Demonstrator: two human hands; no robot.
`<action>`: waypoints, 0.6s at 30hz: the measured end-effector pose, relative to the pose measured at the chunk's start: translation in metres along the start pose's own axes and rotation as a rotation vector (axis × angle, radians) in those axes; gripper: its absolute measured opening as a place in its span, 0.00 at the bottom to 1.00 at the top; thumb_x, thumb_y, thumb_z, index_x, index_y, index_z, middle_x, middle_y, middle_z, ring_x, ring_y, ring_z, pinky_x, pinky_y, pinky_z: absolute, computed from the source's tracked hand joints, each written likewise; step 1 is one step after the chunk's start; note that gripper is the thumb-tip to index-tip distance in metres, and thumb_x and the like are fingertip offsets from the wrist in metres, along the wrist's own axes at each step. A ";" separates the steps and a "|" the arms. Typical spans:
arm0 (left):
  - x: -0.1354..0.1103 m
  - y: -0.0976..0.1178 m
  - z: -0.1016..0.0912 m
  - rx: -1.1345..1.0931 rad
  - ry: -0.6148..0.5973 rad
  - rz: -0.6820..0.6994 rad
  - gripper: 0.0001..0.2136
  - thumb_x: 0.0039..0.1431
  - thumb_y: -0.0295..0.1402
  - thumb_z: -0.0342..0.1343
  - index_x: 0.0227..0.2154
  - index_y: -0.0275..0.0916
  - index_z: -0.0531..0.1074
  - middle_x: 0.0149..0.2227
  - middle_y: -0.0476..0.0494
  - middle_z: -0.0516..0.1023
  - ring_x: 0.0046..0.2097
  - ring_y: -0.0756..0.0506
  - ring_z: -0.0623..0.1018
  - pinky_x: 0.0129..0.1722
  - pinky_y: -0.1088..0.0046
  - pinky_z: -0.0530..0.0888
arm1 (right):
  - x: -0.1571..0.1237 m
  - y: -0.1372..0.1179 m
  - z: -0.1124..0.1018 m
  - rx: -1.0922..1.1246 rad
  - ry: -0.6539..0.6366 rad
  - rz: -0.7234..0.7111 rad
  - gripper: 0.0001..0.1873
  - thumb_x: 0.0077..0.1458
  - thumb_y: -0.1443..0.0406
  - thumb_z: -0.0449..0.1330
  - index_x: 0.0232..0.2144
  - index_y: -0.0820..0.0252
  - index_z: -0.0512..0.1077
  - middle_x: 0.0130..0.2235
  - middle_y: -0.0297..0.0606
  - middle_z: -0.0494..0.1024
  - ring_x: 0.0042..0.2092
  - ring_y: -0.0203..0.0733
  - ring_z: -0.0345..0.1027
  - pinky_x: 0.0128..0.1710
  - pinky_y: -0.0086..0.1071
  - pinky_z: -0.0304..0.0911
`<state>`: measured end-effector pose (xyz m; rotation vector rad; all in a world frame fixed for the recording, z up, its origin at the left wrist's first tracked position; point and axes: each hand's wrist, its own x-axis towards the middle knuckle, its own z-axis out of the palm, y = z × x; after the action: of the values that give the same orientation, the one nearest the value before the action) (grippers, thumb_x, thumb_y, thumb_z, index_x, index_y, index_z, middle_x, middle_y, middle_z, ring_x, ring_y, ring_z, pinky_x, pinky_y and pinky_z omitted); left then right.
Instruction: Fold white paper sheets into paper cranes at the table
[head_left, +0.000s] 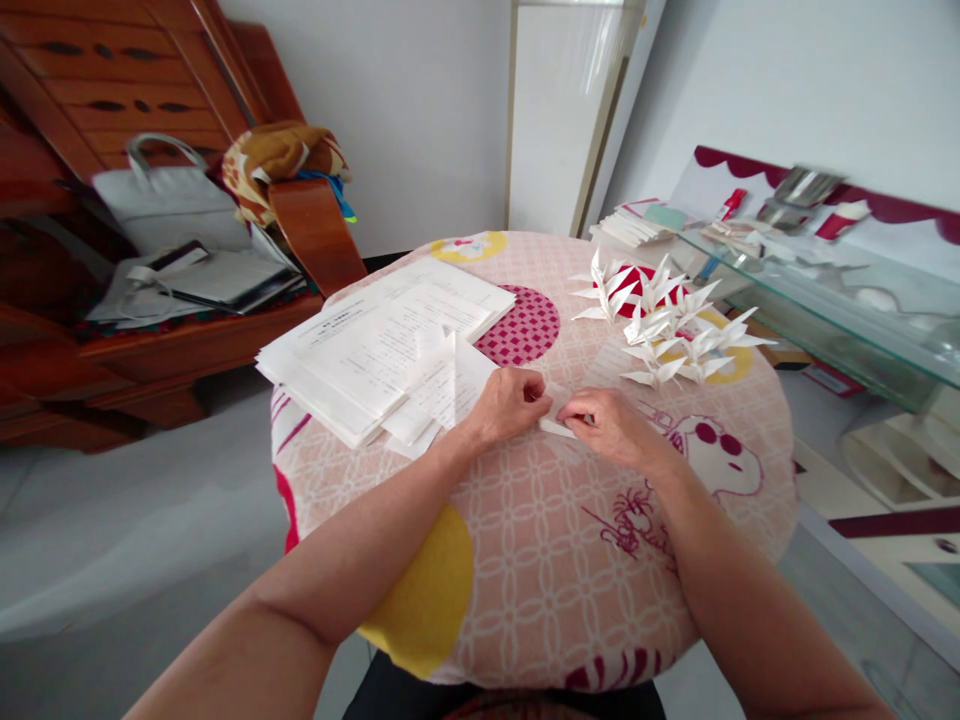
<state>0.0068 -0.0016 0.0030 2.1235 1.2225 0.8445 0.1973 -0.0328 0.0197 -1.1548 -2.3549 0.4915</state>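
A small piece of white folded paper (556, 428) lies between my two hands at the middle of the table. My left hand (511, 405) is closed, thumb and fingers pinching near its left side. Fingers curled, my right hand (611, 425) pinches the paper's right part. Just left of my hands is a stack of printed sheets (375, 340), with a few loose, creased sheets (450, 385) at its near right corner. Beyond my right hand stands a cluster of white folded paper cranes (675, 325).
A pink patterned cloth (540, 560) covers the round table. At the right is a glass shelf (825, 310) with a red-and-white cup (841, 220) and metal bowls (806, 190). A wooden bench (315, 230) at the left bears a grey bag (169, 210) and a laptop-like flat item (225, 285).
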 end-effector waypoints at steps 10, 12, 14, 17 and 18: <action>0.003 0.001 0.002 -0.040 0.077 -0.122 0.16 0.45 0.21 0.52 0.38 0.33 0.75 0.22 0.53 0.72 0.25 0.52 0.71 0.29 0.76 0.67 | -0.002 0.003 0.005 -0.064 -0.046 0.010 0.13 0.58 0.71 0.57 0.25 0.60 0.78 0.27 0.36 0.77 0.30 0.38 0.68 0.32 0.32 0.58; 0.002 0.003 0.001 -0.045 0.096 -0.116 0.17 0.45 0.21 0.52 0.39 0.34 0.75 0.22 0.53 0.73 0.25 0.52 0.71 0.29 0.76 0.67 | -0.002 0.004 0.009 -0.051 -0.010 0.013 0.10 0.58 0.68 0.59 0.27 0.59 0.79 0.28 0.36 0.76 0.30 0.37 0.68 0.32 0.32 0.59; 0.002 0.004 0.001 -0.066 0.123 -0.102 0.17 0.45 0.21 0.52 0.39 0.34 0.76 0.21 0.52 0.73 0.25 0.52 0.71 0.28 0.76 0.67 | -0.003 0.004 0.013 -0.020 0.020 0.023 0.06 0.56 0.67 0.62 0.29 0.58 0.79 0.30 0.36 0.77 0.32 0.38 0.69 0.33 0.32 0.60; 0.002 0.004 0.001 -0.113 0.138 -0.074 0.18 0.45 0.21 0.51 0.40 0.33 0.77 0.22 0.52 0.73 0.24 0.52 0.71 0.27 0.77 0.66 | -0.002 0.001 0.018 0.015 0.023 0.058 0.05 0.54 0.69 0.63 0.30 0.58 0.80 0.33 0.37 0.78 0.33 0.39 0.71 0.33 0.32 0.62; 0.002 0.003 0.001 -0.129 0.128 -0.069 0.18 0.45 0.21 0.51 0.40 0.33 0.77 0.22 0.51 0.74 0.24 0.52 0.71 0.27 0.77 0.66 | -0.002 0.000 0.020 0.014 0.016 0.070 0.05 0.53 0.70 0.63 0.30 0.58 0.80 0.33 0.37 0.78 0.34 0.40 0.71 0.34 0.32 0.62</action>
<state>0.0100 -0.0012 0.0053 1.9395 1.2615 1.0144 0.1873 -0.0366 0.0029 -1.2344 -2.2999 0.5198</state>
